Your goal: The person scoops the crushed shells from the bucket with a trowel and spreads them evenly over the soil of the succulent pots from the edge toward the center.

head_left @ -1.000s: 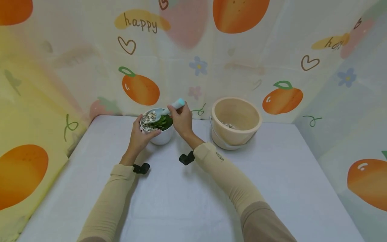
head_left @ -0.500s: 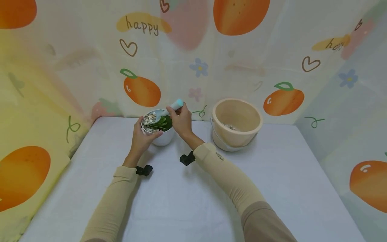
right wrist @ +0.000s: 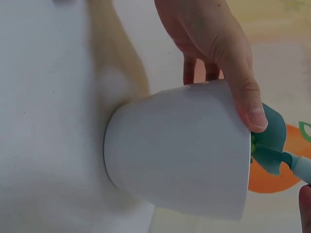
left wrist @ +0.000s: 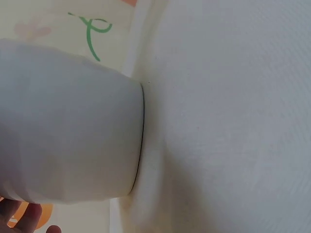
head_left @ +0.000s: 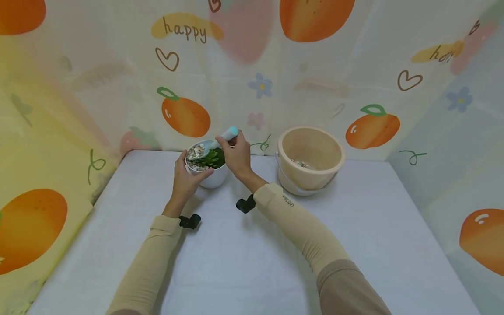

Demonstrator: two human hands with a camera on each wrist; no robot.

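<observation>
A white flower pot [head_left: 212,178] stands upright on the table, with green leaves [head_left: 210,159] and pale pebbles [head_left: 195,152] inside. My left hand [head_left: 185,181] holds it from the left, thumb along the near rim and fingers around the far-left side. The right wrist view shows that thumb [right wrist: 248,99] pressed on the pot's rim. My right hand [head_left: 238,155] grips the pale-blue handle of a small trowel [head_left: 227,134] above the right side of the pot. The trowel's blade [right wrist: 272,141] lies over the pot's opening, by the leaves and pebbles.
A beige bucket [head_left: 311,179] with a lowered handle stands right of the pot, some pebbles [head_left: 300,164] at its bottom. White cloth covers the table [head_left: 236,262]. A fruit-printed curtain [head_left: 236,87] hangs close behind pot and bucket.
My left wrist has edged slightly to the right, and the trowel handle has shifted a little left relative to the pot. Both holds look the same.
</observation>
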